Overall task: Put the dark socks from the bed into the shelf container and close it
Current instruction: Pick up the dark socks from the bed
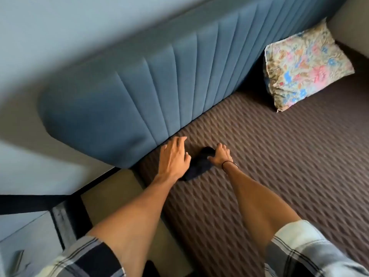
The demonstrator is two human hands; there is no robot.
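Note:
The dark socks point(199, 164) lie in a small heap on the brown quilted bed cover point(279, 156), close to the blue headboard. My right hand point(220, 155) rests on the socks' right side with its fingers curled onto the fabric. My left hand point(175, 154) hovers at the socks' left edge, fingers spread and holding nothing, and hides part of the heap. The shelf container is not in view.
A padded blue headboard point(139, 92) runs along the bed's far side. A flowered pillow point(303, 66) leans at the back right. A gap and pale floor point(111, 192) lie left of the mattress, with a light-coloured furniture piece point(26, 236) at bottom left.

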